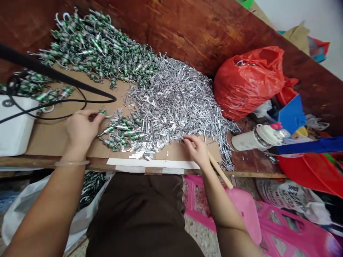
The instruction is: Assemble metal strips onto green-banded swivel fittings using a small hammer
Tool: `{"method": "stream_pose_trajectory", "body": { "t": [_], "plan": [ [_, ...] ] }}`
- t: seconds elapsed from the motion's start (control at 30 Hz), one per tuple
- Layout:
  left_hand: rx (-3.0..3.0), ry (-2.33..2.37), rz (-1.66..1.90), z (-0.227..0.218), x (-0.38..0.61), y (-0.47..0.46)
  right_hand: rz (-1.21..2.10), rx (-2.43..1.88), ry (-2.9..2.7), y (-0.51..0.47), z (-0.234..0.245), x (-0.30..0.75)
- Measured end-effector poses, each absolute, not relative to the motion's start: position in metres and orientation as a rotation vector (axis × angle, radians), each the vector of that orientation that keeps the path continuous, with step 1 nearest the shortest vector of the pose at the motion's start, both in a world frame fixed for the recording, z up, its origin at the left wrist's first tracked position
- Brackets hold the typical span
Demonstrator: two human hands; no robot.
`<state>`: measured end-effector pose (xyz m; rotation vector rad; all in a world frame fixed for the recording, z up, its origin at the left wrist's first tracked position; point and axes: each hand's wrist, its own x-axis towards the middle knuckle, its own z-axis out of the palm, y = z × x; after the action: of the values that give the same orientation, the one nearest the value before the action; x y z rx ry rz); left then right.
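My left hand (80, 128) rests on the cardboard sheet (45, 137), fingers pinched on a green-and-silver hook piece (103, 112). A small cluster of the same green hook pieces (120, 134) lies just right of it. My right hand (197, 148) reaches into the near edge of a large pile of small silver metal strips (174, 100), fingertips curled on the strips. What it holds, if anything, is too small to see. A big heap of finished green hook pieces (96, 46) lies at the back left.
A red plastic bag (249, 82) of metal parts stands at the right. A white bottle (254, 139) lies on its side beside blue and red items. A white box (14, 125) with black cables sits at the left. A wooden stick (219, 171) and pink plastic stools are near my right arm.
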<state>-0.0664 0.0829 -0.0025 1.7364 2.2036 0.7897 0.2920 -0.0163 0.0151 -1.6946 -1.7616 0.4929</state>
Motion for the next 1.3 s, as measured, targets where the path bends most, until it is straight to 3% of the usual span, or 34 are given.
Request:
{"method": "stream_pose_trajectory", "body": {
  "t": [0.17,0.37,0.7,0.83,0.93,1.17,1.3],
  "plan": [
    [1.529,1.991,1.423,0.009,-0.052,0.037,0.332,-1.617,-1.938,0.018,-0.006,0.282],
    [1.882,1.791,1.505,0.007,-0.021,-0.027,0.331,-1.542,-2.248,0.065,-0.011,0.256],
    [1.911,1.486,1.127,-0.014,-0.007,-0.080,0.259,-1.550,-2.335,0.003,-0.001,0.266],
    [1.959,1.394,1.094,-0.018,0.001,-0.085,0.357,-1.663,-2.380,0.003,-0.004,0.254],
    [1.981,1.357,1.119,-0.018,0.004,-0.087,0.472,-1.519,-2.323,0.021,0.010,0.270],
    [2.089,1.214,1.071,-0.019,0.010,-0.084,-0.064,-1.657,-1.836,0.048,0.050,0.310],
    [2.179,1.120,1.045,-0.021,0.016,-0.083,0.315,-1.432,-2.384,0.010,0.030,0.279]
  ]
}}
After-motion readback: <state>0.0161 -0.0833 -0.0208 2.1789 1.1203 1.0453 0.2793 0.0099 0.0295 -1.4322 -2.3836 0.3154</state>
